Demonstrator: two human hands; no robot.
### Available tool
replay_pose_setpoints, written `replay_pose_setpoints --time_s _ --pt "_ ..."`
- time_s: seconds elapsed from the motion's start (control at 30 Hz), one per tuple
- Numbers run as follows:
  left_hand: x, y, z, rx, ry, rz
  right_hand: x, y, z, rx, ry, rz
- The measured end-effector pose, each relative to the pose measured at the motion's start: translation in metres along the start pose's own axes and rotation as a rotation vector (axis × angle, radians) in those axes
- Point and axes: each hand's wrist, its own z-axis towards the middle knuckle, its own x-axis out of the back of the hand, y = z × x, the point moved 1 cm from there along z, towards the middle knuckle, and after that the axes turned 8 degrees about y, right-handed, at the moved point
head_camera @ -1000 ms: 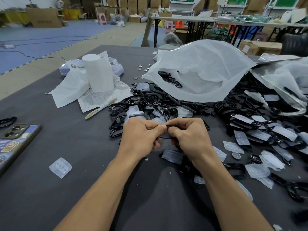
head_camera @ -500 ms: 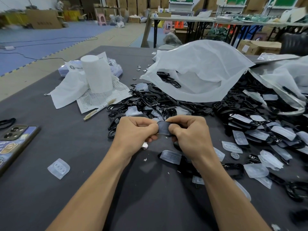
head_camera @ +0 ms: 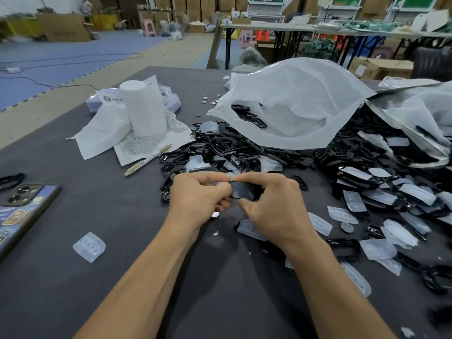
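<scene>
Plastic bag (head_camera: 107, 98) behind the tissue roll (head_camera: 144, 108): round dark logo with a short line of printed characters, too small to read.
Printed form (head_camera: 149, 143) on the surface (head_camera: 117, 211): ruled table with entries, illegible.
Phone case (head_camera: 22, 214): cartoon graphics and some lettering, blurred.
Cardboard box (head_camera: 66, 28), far left: faint print, unreadable.
Nothing legible anywhere.

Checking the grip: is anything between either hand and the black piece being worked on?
Nothing visible. The left hand and the right hand both pinch the black piece directly, one at each end.
</scene>
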Motion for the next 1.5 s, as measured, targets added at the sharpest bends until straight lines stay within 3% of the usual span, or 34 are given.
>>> replay_pose_setpoints --time_s 0.07,0.2,0.33,0.4,0.63,0.83,1.1,1.5 --pt "-0.001 0.002 -0.001 0.062 -0.021 -0.073 0.002 0.005 0.003 -0.131 -0.043 0.101" --pt "0.002 0.004 0.002 0.097 -0.076 -0.225 0.013 0.011 0.010 -0.476 -0.213 0.643" --pt "0.001 0.008 -0.001 0.015 -0.370 -0.313 0.022 0.010 0.009 -0.583 -0.402 0.959" --pt "0.001 0.008 -0.003 -0.069 -0.438 -0.283 0.021 0.009 0.007 -0.643 -0.425 1.028" --pt "0.003 0.005 0.001 -0.052 -0.380 -0.297 0.015 0.005 0.005 -0.627 -0.443 1.027" --pt "0.004 0.005 0.000 0.020 -0.527 -0.384 0.014 0.005 0.005 -0.633 -0.429 1.036" --pt "0.003 0.005 0.000 0.035 -0.428 -0.310 0.013 0.008 0.005 -0.620 -0.411 0.991" --pt "0.001 0.010 -0.005 0.118 -0.360 -0.414 0.008 0.009 0.006 -0.601 -0.421 1.002"
